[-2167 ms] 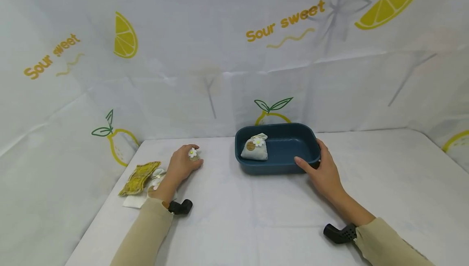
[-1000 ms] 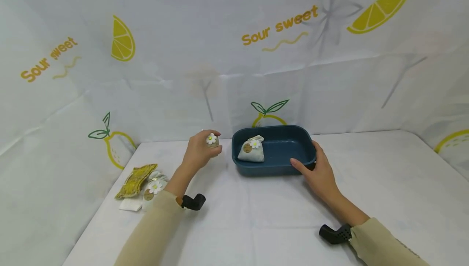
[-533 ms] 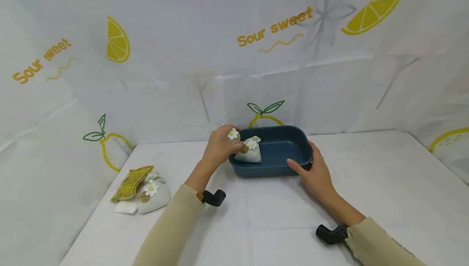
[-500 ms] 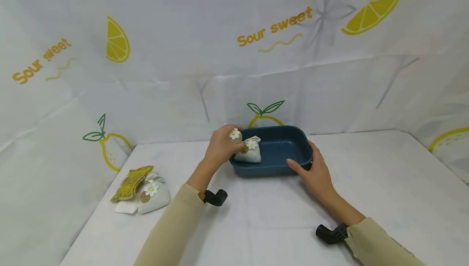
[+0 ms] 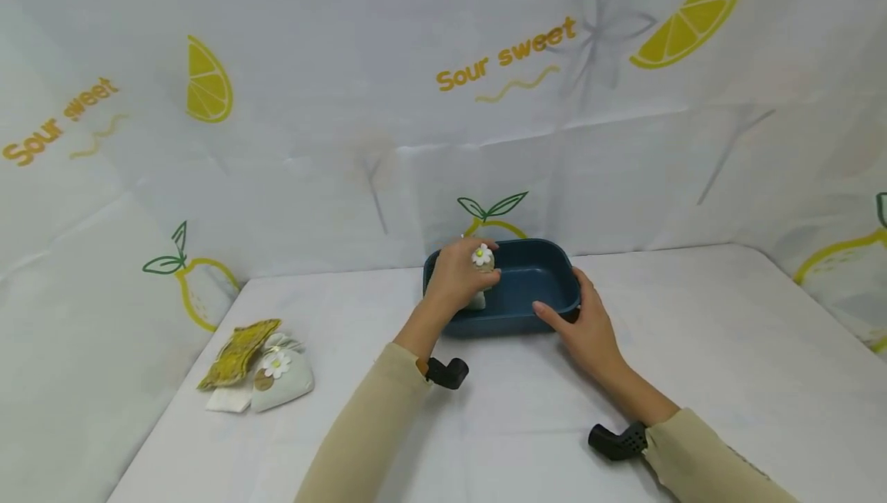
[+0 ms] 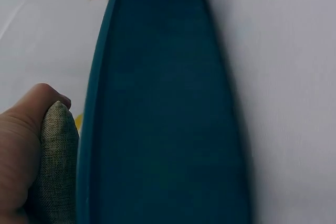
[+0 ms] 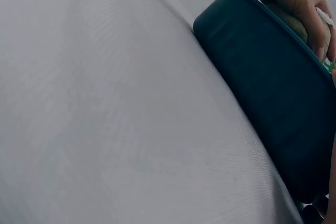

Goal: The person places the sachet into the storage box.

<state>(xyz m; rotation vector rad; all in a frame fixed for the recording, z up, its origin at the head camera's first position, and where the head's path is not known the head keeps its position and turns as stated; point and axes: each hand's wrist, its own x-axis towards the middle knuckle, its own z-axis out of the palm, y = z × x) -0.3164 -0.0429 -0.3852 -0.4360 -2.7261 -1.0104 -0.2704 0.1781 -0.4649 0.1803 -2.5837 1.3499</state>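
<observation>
My left hand point(image 5: 450, 280) pinches a small greenish-brown sachet point(image 6: 59, 161) with a white flower on it, above the left part of the dark blue tray point(image 5: 523, 326). Most of that sachet is hidden behind the fingers in the head view. A pale sachet point(image 5: 477, 302) lies inside the tray at its left end, largely covered by my left hand. At the tray's right end my right hand point(image 5: 589, 330) grips the rim, thumb on the front side and fingers round the outer wall. The right wrist view shows the tray's side wall point(image 7: 262, 82).
To the left on the white-covered table point(image 5: 513, 441) lie a yellow patterned pouch point(image 5: 239, 353), a pale sachet with a flower point(image 5: 286, 380) and a white flat piece point(image 5: 229, 400), close together. A white lemon-print cloth point(image 5: 312, 118) stands behind the tray.
My left hand has carried the greenish-brown sachet rightward from the left side of the table to above the tray. The right hand keeps its grip on the tray. The view has shifted slightly.
</observation>
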